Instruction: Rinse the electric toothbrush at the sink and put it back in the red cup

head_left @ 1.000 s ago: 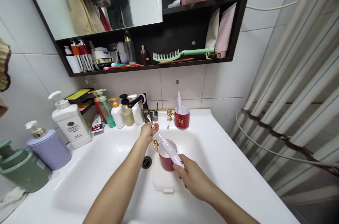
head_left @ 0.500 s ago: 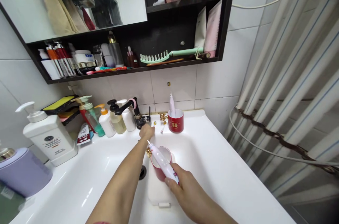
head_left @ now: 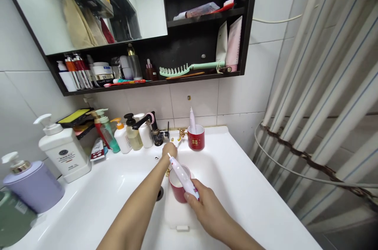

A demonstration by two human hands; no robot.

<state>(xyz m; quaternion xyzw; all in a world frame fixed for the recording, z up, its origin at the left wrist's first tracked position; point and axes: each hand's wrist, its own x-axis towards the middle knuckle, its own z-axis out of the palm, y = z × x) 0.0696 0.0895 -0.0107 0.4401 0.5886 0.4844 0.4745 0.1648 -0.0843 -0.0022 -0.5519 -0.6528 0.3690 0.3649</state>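
Observation:
My right hand (head_left: 208, 208) grips a pale pink electric toothbrush handle (head_left: 183, 177), its thin bare shaft pointing up and left. The handle passes above a red cup (head_left: 177, 193) with a gold handle, which stands on a white rectangular piece (head_left: 177, 218) in the sink. On the back ledge, my left hand (head_left: 169, 150) is closed around a small white toothbrush head (head_left: 178, 142); its fingertips are mostly hidden. To its right stands a second red cup (head_left: 196, 141) with gold lettering, holding another pale pink toothbrush handle (head_left: 192, 120).
A black faucet (head_left: 156, 132) rises left of my left hand. Several pump bottles (head_left: 134, 134) line the ledge, with a large white one (head_left: 65, 155) farther left. Above hangs a dark cabinet shelf (head_left: 153, 84) with a green hairbrush (head_left: 189, 68). White pipes (head_left: 295, 96) run along the right.
My left hand has moved right and taken hold of the toothbrush head that lay on the ledge. My right hand still holds the toothbrush handle. The view has shifted slightly.

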